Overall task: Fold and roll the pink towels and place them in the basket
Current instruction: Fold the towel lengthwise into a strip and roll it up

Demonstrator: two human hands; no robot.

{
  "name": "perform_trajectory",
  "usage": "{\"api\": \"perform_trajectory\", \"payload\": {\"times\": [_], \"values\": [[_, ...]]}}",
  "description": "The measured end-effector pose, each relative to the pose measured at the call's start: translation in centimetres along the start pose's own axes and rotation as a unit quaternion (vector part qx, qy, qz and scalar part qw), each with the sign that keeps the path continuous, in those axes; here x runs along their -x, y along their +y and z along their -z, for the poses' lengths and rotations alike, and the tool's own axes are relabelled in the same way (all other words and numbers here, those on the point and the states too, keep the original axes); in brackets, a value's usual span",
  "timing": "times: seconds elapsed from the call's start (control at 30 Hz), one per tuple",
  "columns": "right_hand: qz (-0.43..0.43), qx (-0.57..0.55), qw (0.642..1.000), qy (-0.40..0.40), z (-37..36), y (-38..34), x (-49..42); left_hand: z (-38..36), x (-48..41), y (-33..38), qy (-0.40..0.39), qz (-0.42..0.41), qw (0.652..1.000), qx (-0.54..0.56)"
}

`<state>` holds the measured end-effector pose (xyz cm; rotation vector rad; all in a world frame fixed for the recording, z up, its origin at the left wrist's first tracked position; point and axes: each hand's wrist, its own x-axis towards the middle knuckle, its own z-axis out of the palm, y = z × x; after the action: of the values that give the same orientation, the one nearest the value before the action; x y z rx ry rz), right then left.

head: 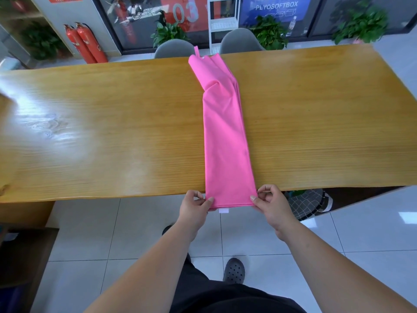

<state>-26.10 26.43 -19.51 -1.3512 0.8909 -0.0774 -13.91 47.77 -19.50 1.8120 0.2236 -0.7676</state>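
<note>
I see one pink towel [225, 132], folded into a long narrow strip that runs from the near edge of the wooden table [101, 132] to its far edge. The far end is rumpled and a small loop sticks up from it. The near end hangs just over the table's edge, with one white label [224, 211] showing beneath it.

Both my hands are on that near end. My left hand [194, 206] pinches the left corner between thumb and curled fingers, and my right hand [270, 204] pinches the right corner the same way.

Beyond the table stand two grey chairs [173, 48], a white rack [223, 26] between them, two red fire extinguishers [86, 42] at the far left, and four potted plants [269, 33] along the back wall.

Under the table at my right sits one dark basket [304, 204] with a white grid pattern. The tabletop hides most of its opening, so I cannot tell what it holds; a trace of green may lie inside. One of my dark shoes [234, 270] shows on the tiled floor.
</note>
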Motion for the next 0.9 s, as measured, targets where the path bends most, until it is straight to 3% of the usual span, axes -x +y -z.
{"api": "perform_trajectory", "payload": {"times": [0.17, 0.37, 0.4, 0.47, 0.53, 0.57, 0.67, 0.73, 0.9], "values": [[0.003, 0.038, 0.998, -0.043, 0.6, -0.5, 0.0, 0.6, 0.0, 0.3, -0.014, -0.008, 0.999, -0.034], [-0.030, 0.110, 0.990, -0.083, 0.2, -3.0, 0.1, 1.2, 0.2, 2.5, -0.121, -0.034, 0.991, -0.038], [-0.028, 0.087, 0.993, -0.080, 0.1, -4.5, 0.2, 1.3, 0.4, 3.8, -0.136, -0.042, 0.990, -0.010], [0.000, -0.060, 0.993, -0.099, 0.3, -8.2, 0.3, 1.6, 1.0, 7.1, -0.162, -0.079, 0.978, 0.106], [0.041, -0.207, 0.969, -0.128, 1.0, -11.4, 0.8, 2.2, 1.5, 9.7, -0.191, -0.126, 0.949, 0.216], [0.056, -0.226, 0.963, -0.138, 1.3, -11.9, 0.9, 2.4, 1.5, 10.1, -0.197, -0.143, 0.944, 0.223], [0.029, -0.052, 0.990, -0.131, 1.4, -8.9, 1.4, 2.4, 1.1, 6.8, -0.141, -0.129, 0.979, 0.074], [-0.013, 0.073, 0.988, -0.135, 1.5, -5.0, 1.9, 2.2, 1.1, 2.3, -0.115, -0.082, 0.989, -0.036], [-0.061, 0.131, 0.981, -0.131, 2.0, 0.3, 3.3, 2.2, 2.0, -4.0, -0.107, -0.005, 0.993, -0.047]]}}
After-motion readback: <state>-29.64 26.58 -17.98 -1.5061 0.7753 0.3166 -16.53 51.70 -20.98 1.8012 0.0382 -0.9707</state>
